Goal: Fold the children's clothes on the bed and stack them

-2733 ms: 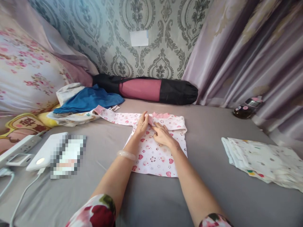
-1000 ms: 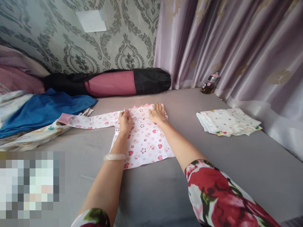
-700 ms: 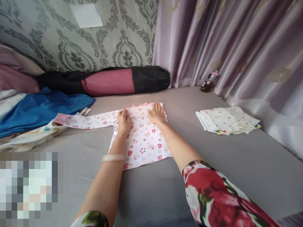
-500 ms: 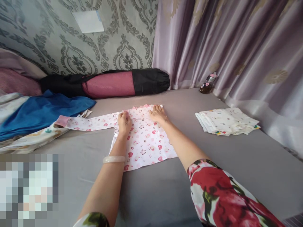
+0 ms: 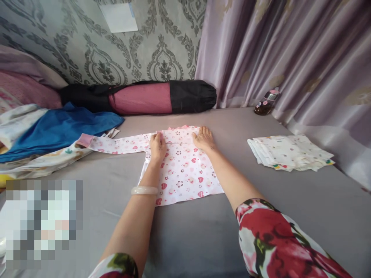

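Note:
A child's long-sleeved shirt (image 5: 185, 170), white with pink hearts and flowers, lies spread on the grey bed sheet. One sleeve stretches out to the left and ends in a pink cuff (image 5: 86, 140). The other sleeve lies folded across the top of the body. At that folded sleeve's end, my left hand (image 5: 158, 147) has its fingers curled round the cloth, with a bit of pink showing. Flat on the shirt's upper right corner rests my right hand (image 5: 204, 138), fingers stretched out. A pale bangle (image 5: 144, 190) circles my left wrist.
Folded white patterned clothes (image 5: 291, 151) lie to the right. A bottle (image 5: 265, 103) of dark liquid stands by the curtain (image 5: 237, 50). Along the wall lies a black and pink roll bag (image 5: 142, 98). Blue cloth (image 5: 62, 125) and other garments are heaped at left.
The view has shifted slightly, so everything sits a little farther right. My right hand lies flatter, its fingers straighter. My left hand keeps its place at the folded sleeve.

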`<action>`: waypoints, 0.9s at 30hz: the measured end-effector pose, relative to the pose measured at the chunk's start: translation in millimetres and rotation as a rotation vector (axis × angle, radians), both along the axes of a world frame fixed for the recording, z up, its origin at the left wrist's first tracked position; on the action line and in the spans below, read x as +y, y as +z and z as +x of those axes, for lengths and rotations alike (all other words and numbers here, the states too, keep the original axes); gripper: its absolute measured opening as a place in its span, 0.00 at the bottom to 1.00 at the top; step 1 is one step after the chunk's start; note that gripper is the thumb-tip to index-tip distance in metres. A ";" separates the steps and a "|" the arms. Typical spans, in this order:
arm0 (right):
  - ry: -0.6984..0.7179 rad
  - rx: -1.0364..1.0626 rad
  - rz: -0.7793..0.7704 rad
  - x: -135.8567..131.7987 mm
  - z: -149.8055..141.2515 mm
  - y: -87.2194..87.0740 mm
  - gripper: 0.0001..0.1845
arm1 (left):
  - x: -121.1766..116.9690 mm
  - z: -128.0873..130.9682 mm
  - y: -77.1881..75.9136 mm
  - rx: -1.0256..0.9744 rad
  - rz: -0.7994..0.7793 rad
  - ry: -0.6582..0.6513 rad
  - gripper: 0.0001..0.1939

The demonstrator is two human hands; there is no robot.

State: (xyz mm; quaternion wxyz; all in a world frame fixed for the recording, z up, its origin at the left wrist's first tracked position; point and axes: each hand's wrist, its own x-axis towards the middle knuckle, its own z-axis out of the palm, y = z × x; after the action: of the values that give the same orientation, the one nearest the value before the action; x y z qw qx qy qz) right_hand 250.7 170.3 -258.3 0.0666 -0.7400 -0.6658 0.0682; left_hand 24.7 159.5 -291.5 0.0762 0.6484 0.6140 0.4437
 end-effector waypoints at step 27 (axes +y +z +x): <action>0.058 -0.013 -0.007 9.8 -13.0 7.7 0.36 | -5.9 8.8 7.7 -0.011 -0.004 0.096 0.16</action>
State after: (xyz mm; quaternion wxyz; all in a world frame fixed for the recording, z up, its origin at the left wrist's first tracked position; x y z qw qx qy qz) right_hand 237.7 180.1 -250.6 0.0578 -0.7211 -0.6871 0.0675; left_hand 33.5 153.6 -283.8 0.0596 0.6155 0.6447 0.4494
